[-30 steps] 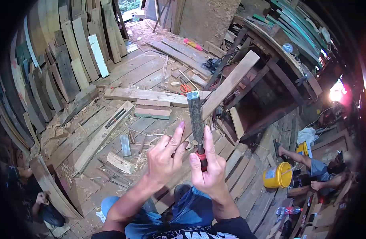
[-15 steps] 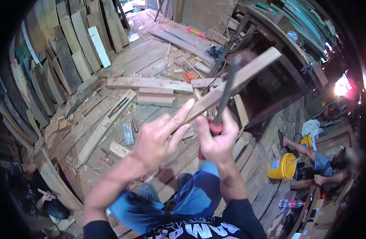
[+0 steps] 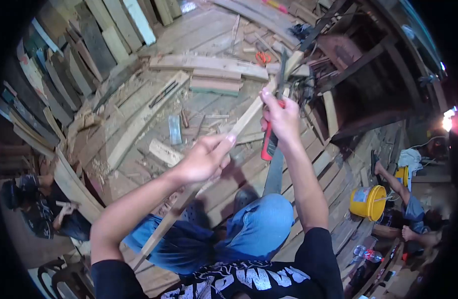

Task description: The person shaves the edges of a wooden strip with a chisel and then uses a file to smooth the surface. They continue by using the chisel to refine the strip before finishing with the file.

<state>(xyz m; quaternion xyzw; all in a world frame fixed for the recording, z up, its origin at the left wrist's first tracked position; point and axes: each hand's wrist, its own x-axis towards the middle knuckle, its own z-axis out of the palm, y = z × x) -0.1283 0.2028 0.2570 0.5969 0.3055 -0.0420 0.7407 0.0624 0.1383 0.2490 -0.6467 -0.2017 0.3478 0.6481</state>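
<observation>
My left hand (image 3: 201,158) is closed around a long narrow wooden strip (image 3: 250,117), which runs diagonally from beside my left hip up to the upper right. My right hand (image 3: 281,119) grips a tool with a red and black handle (image 3: 269,144); its dark, narrow metal part (image 3: 281,74) points upward beside the far end of the strip. Below the right hand, a wide grey blade (image 3: 274,175) reaches down to my right knee; its connection to the handle is partly hidden.
Boards (image 3: 94,40) lean at the upper left. Planks (image 3: 204,65), offcuts and orange-handled scissors (image 3: 262,58) lie on the floor. A yellow bucket (image 3: 368,202) stands at right. One person (image 3: 44,209) is at far left, another's leg (image 3: 395,182) at far right.
The strip has slid down past my left hip, with its far end farther from me. Both hands have shifted, the right one up and slightly right. The view has turned, too.
</observation>
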